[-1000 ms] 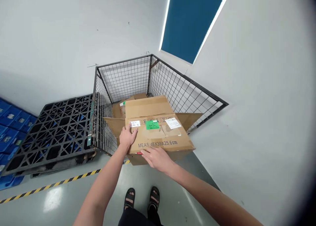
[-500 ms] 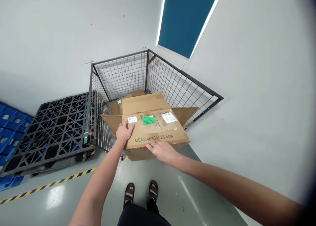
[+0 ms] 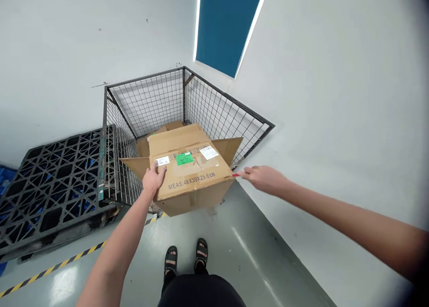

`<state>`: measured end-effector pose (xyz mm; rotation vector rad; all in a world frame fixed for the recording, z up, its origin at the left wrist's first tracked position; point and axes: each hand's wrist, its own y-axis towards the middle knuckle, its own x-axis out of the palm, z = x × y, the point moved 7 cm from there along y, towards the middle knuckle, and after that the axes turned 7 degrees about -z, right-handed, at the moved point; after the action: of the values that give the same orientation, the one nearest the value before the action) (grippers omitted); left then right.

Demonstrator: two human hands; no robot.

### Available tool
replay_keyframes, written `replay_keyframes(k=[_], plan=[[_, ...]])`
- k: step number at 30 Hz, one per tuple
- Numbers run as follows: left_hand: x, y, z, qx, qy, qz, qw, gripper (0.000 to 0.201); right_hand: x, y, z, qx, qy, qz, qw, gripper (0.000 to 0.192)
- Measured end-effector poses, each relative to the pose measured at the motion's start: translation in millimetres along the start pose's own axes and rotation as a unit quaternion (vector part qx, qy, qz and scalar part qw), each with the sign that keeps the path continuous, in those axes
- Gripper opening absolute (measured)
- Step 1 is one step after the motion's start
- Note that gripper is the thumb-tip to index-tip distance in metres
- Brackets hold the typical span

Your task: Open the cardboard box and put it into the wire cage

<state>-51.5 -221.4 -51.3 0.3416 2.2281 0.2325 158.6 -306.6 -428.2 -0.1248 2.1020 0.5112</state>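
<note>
A cardboard box (image 3: 187, 182) lies on its side at the front of a wire mesh cage, its flaps spread open toward the cage. Printed measurements, a green label and white labels mark its upper face. My left hand (image 3: 154, 180) grips the box's left edge, with the thumb on the upper face. Closed around a small red cutter (image 3: 236, 175), my right hand (image 3: 261, 179) is at the box's right front corner. Most of the cutter is hidden in the fingers, and its tip is at the corner.
Behind the box, the mesh cage (image 3: 147, 106) holds more cardboard (image 3: 174, 125). Black plastic pallets (image 3: 53, 191) stand to the left over blue bins (image 3: 6, 177). Yellow-black tape (image 3: 63, 263) crosses the floor. A white wall (image 3: 321, 146) rises close on the right.
My right hand has moved right along the box's front edge with the red cutter, from near the middle to the corner. My left hand keeps its place on the box. The view has shifted right.
</note>
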Motion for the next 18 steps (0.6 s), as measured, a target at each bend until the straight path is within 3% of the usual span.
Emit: replay_keyframes(k=[2, 4, 7, 9, 13, 16, 18], plan=[[1.1, 2, -1, 0.0, 0.003, -0.004, 1.0, 0.081, 5, -16, 22, -0.015, -0.061, 0.016, 0.998, 0.063], [2.4, 5, 2, 0.013, 0.005, -0.008, 1.0, 0.082, -5, -34, 25, -0.013, -0.057, 0.095, 0.994, 0.055], [3.3, 8, 4, 0.02, 0.012, -0.009, 1.0, 0.084, -30, -50, -6, 0.005, 0.081, 0.249, 0.965, 0.043], [2.7, 10, 3, 0.017, 0.017, -0.009, 1.0, 0.084, -38, -42, -46, -0.036, 0.171, 0.279, 0.944, 0.044], [-0.7, 10, 2, 0.018, 0.023, -0.017, 0.999, 0.084, -35, 4, -100, -0.057, 0.16, 0.166, 0.971, 0.044], [-3.9, 10, 3, 0.013, 0.025, -0.021, 0.999, 0.082, -36, 24, -105, -0.056, 0.115, 0.1, 0.987, 0.038], [-5.1, 11, 3, 0.011, 0.028, -0.023, 0.999, 0.082, -42, 26, -106, -0.055, 0.092, 0.095, 0.99, 0.031]])
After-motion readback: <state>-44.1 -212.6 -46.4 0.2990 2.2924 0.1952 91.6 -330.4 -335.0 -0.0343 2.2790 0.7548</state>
